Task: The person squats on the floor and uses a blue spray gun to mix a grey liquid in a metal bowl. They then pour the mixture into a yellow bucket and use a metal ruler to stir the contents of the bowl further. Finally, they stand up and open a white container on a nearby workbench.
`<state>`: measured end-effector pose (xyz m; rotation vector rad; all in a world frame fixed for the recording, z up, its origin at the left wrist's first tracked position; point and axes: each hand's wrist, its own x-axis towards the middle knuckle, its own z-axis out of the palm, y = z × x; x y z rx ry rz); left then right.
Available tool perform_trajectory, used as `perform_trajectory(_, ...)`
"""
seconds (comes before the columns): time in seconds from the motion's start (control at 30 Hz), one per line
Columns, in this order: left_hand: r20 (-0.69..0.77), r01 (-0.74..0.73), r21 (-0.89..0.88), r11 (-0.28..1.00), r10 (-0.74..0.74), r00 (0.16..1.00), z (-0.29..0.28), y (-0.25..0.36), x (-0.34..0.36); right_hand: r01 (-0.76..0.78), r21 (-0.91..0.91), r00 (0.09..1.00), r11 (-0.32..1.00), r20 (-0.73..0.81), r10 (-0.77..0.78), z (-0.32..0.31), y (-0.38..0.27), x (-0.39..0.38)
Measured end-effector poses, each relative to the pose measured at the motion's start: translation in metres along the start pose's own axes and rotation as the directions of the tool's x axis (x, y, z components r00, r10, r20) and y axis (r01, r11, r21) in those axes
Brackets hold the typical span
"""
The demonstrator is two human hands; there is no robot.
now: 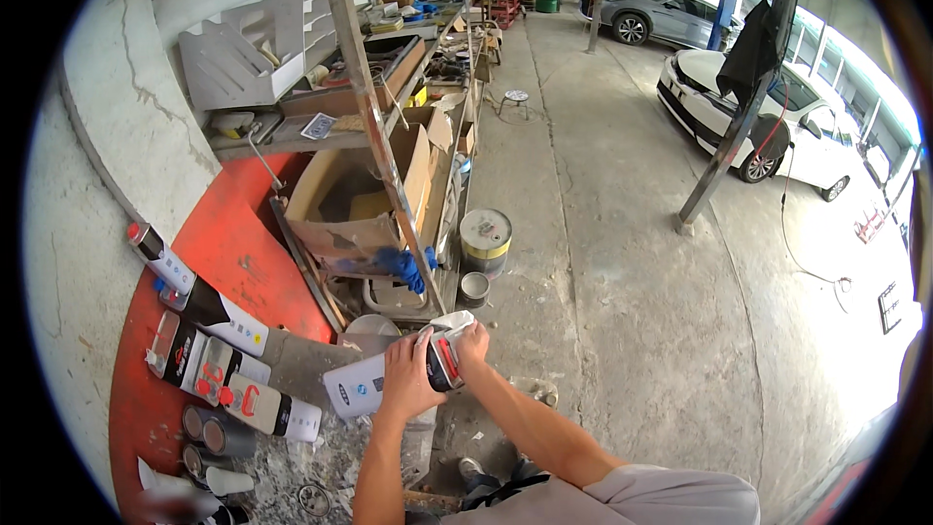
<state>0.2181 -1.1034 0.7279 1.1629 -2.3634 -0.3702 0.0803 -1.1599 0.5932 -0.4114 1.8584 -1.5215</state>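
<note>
A rectangular can (355,386), white with a black band and a red handle on top, lies tilted on its side between my hands, over the edge of the messy bench. My left hand (411,377) wraps round its middle with the fingers closed. At the can's top end, my right hand (473,343) is closed on a crumpled white cloth or paper (452,321) and presses it to the can. The can's spout is hidden. Left of my hands, similar cans stand on the bench, among them one with a red cap and red handle (258,406).
Several dark tins (228,435) and a paint-spattered bench top (292,476) are at the lower left. A metal shelf post (367,107) rises ahead, with cardboard boxes (340,219) behind it. A drum (486,238) stands on the floor; cars (705,68) are parked at the right.
</note>
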Motion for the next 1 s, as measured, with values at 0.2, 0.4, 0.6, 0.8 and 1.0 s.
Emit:
perform_trajectory(0.2, -0.026, 0.063, -0.006, 0.998, -0.063, 0.998, -0.01, -0.002, -0.002, 0.036, 0.071, 0.999, 0.997, 0.003, -0.037, 0.02, -0.002, 0.003)
perform_trajectory(0.4, -0.079, 0.099, 0.001, 0.995, -0.099, 0.992, -0.022, -0.01, -0.017, 0.024, 0.119, 0.999, 0.993, 0.031, -0.028, 0.027, -0.032, -0.027)
perform_trajectory(0.6, -0.166, 0.192, -0.043, 0.98, -0.197, 0.966, -0.037, -0.01, -0.04, 0.035, 0.243, 0.986, 0.969, 0.148, -0.072, 0.044, -0.033, -0.036)
perform_trajectory(0.8, -0.287, 0.301, -0.141, 0.943, -0.33, 0.899, -0.055, -0.025, -0.071, -0.267, 0.445, 0.9, 0.855, 0.432, 0.056, 0.065, -0.06, -0.061)
perform_trajectory(1.0, -0.396, 0.307, -0.324, 0.895, -0.422, 0.816, -0.05, -0.062, -0.121, -0.778, 0.458, 0.52, 0.431, 0.853, 0.033, 0.061, -0.082, -0.079)
